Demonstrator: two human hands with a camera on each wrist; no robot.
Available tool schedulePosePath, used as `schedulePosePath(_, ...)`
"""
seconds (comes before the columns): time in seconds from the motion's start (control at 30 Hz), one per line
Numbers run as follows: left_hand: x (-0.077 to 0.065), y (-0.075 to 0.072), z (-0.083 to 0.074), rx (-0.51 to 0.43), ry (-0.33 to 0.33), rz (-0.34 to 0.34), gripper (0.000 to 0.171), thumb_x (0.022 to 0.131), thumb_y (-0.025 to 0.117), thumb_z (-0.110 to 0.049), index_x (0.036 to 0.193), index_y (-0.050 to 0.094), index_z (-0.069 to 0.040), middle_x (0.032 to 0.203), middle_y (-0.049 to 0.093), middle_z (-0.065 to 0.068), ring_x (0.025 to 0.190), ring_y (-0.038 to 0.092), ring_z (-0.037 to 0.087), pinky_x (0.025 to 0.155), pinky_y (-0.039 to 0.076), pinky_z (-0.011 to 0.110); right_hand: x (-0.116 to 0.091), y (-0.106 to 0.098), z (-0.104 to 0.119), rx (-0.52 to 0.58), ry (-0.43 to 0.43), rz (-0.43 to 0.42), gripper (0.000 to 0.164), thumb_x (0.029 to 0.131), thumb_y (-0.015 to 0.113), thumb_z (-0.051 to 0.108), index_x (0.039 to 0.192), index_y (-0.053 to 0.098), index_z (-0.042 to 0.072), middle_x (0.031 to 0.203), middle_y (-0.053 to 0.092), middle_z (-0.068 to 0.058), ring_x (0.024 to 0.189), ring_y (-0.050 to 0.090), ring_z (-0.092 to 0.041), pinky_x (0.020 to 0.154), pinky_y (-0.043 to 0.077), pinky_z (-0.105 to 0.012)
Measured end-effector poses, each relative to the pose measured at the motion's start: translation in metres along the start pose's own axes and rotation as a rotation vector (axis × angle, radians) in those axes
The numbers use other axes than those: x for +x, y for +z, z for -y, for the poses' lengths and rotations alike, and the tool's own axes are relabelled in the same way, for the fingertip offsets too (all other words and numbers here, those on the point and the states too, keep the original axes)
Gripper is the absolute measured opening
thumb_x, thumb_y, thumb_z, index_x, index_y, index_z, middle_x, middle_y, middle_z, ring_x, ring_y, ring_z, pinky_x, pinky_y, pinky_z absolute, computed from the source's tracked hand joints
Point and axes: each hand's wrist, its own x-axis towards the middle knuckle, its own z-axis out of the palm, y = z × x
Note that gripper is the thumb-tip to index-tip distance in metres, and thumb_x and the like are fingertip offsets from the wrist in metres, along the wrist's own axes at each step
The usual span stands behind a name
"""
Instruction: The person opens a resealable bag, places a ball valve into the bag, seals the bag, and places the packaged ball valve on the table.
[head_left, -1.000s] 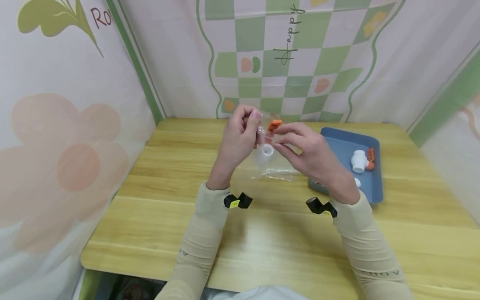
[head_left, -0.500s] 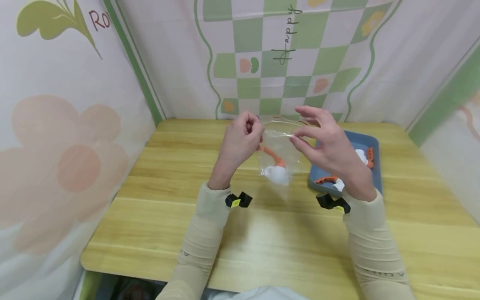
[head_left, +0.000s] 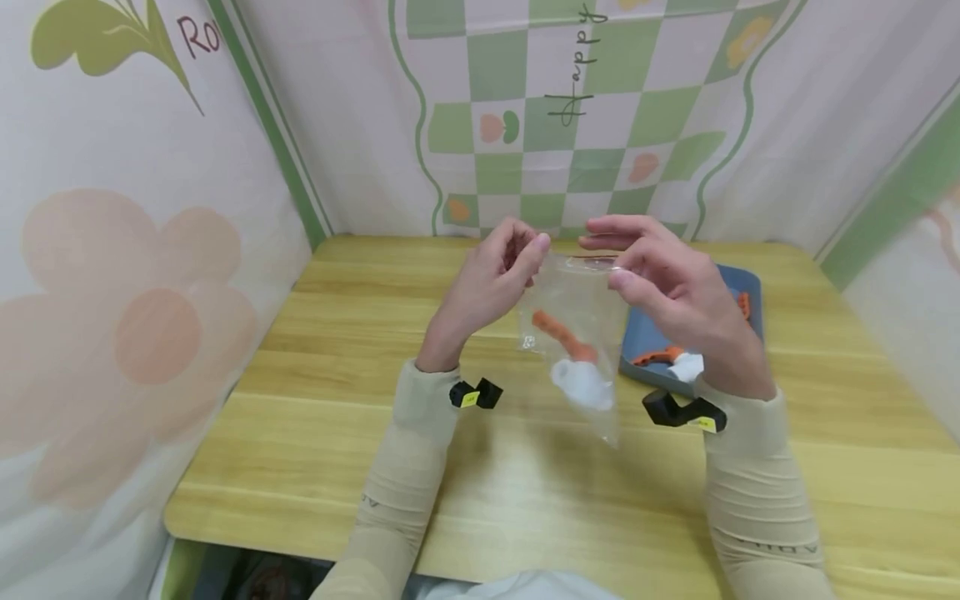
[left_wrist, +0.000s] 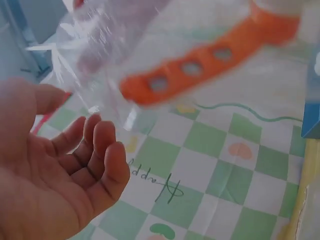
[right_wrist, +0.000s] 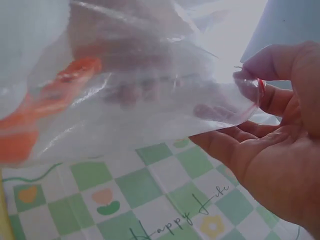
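Observation:
A clear plastic zip bag (head_left: 573,296) hangs between my two hands above the table. Inside it lies a white plastic ball valve (head_left: 585,385) with an orange handle (left_wrist: 190,70) that has several square holes. My left hand (head_left: 495,279) pinches the bag's upper left corner between thumb and curled fingers. At the upper right corner, the thumb and forefinger of my right hand (head_left: 678,292) pinch the bag's edge, seen close in the right wrist view, where the bag's red-lined mouth (right_wrist: 261,90) sits at the fingers.
A blue tray (head_left: 643,333) stands on the wooden table (head_left: 337,350) at the right, partly behind my right hand. In it lies another white valve (head_left: 686,367) with an orange handle. A patterned cloth (head_left: 502,75) hangs behind the table.
The valve has slid down into the bag, which now hangs lower and stretched out. My right hand has moved right, away from my left, uncovering then partly covering the tray.

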Motion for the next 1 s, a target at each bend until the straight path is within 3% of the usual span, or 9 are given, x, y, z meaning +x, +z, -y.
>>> schedulePosePath(0.1,0.0,-0.004,0.001,-0.059,0.021,0.089,0.022,0.098,0.045,-0.022,0.114,0.044,-0.006,0.098,0.055,0.014,0.079,0.055,0.02,0.066,0.049,0.035,0.0,0.0,0.001,0.114,-0.036,-0.037,0.013,0.085,0.044,-0.013,0.078,0.053,-0.01,0.126,0.045,-0.03,0.114,0.052,-0.035,0.089,0.044,-0.026)
schedulePosePath(0.23,-0.003,-0.012,-0.004,-0.113,0.019,0.258,0.042,0.097,0.046,-0.012,0.135,0.031,-0.007,0.124,0.048,0.015,0.101,0.056,0.021,0.082,0.049,0.035,-0.001,0.0,-0.002,0.183,-0.051,-0.069,0.013,0.085,0.041,-0.014,0.079,0.053,-0.012,0.127,0.045,-0.029,0.115,0.053,-0.034,0.088,0.047,-0.027)
schedulePosePath(0.33,-0.004,-0.014,-0.006,-0.194,0.047,0.365,0.047,0.096,0.046,-0.006,0.139,0.027,-0.006,0.126,0.048,0.018,0.106,0.056,0.026,0.088,0.048,0.036,-0.002,0.0,-0.004,0.203,-0.076,-0.062,0.013,0.084,0.041,-0.014,0.079,0.053,-0.013,0.126,0.045,-0.03,0.115,0.053,-0.035,0.09,0.047,-0.028)
schedulePosePath(0.43,-0.004,-0.014,-0.004,-0.29,0.096,0.419,0.042,0.094,0.044,0.002,0.135,0.031,0.001,0.121,0.05,0.025,0.104,0.056,0.036,0.087,0.048,0.041,-0.002,-0.002,-0.003,0.219,-0.078,-0.048,0.014,0.084,0.042,-0.015,0.079,0.054,-0.012,0.127,0.045,-0.03,0.115,0.052,-0.036,0.091,0.047,-0.029)
schedulePosePath(0.63,-0.005,-0.017,0.003,-0.294,0.135,0.398,0.038,0.09,0.051,0.007,0.126,0.039,0.004,0.103,0.058,0.022,0.088,0.057,0.03,0.074,0.048,0.034,-0.004,-0.004,0.001,0.265,-0.012,-0.04,0.015,0.085,0.041,-0.014,0.078,0.053,-0.013,0.13,0.04,-0.034,0.117,0.048,-0.041,0.092,0.046,-0.032)
schedulePosePath(0.8,-0.002,-0.02,0.017,-0.321,0.066,0.346,0.031,0.088,0.059,0.0,0.118,0.05,0.0,0.094,0.06,0.011,0.082,0.056,0.025,0.072,0.049,0.032,-0.005,-0.007,0.0,0.287,0.0,-0.02,0.014,0.086,0.042,-0.013,0.079,0.054,-0.012,0.131,0.038,-0.035,0.119,0.045,-0.043,0.093,0.045,-0.033)
schedulePosePath(1.0,-0.004,-0.026,0.019,-0.239,0.016,0.269,0.013,0.085,0.066,-0.007,0.094,0.056,-0.005,0.081,0.054,0.009,0.069,0.048,0.019,0.06,0.041,0.024,-0.006,-0.01,-0.004,0.256,-0.03,0.031,0.015,0.084,0.043,-0.014,0.079,0.056,-0.008,0.129,0.039,-0.036,0.119,0.044,-0.042,0.093,0.044,-0.031)
